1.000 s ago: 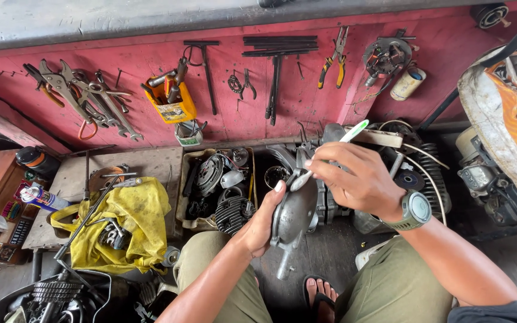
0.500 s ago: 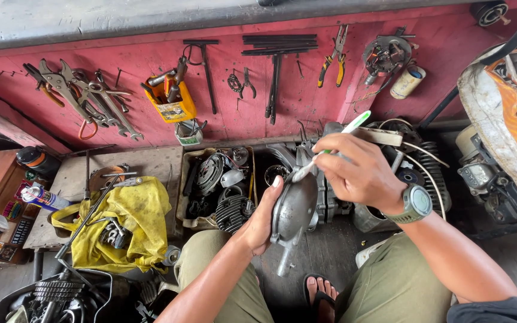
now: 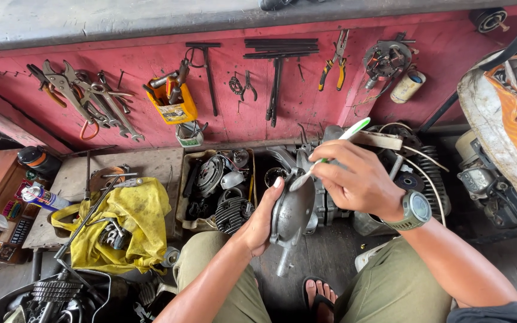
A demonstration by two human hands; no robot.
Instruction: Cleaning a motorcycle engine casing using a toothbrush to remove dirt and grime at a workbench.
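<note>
Grease-dulled metal fills the middle of what we see: a grey engine cover, rounded like a shallow dome, with a narrow stem pointing down toward our sandalled foot. We hold it upright between our knees, above the wooden floor. Our left hand is clamped on its left edge, thumb laid along the rim and fingers hidden behind it. Its surface looks matte and smudged, with a lighter patch near the top where the brush meets it.

Our right hand, with a grey-green watch on the wrist, is closed around a white and green toothbrush; the bristle end touches the cover's upper rim while the handle slants up and to the right.

Just behind the cover sits a finned engine block (partly hidden by our hands). To the left, a cardboard tray holds dark round parts, and a yellow cloth bag lies beside it. Pliers, wrenches and a yellow tool holder hang on the red wall beyond.
</note>
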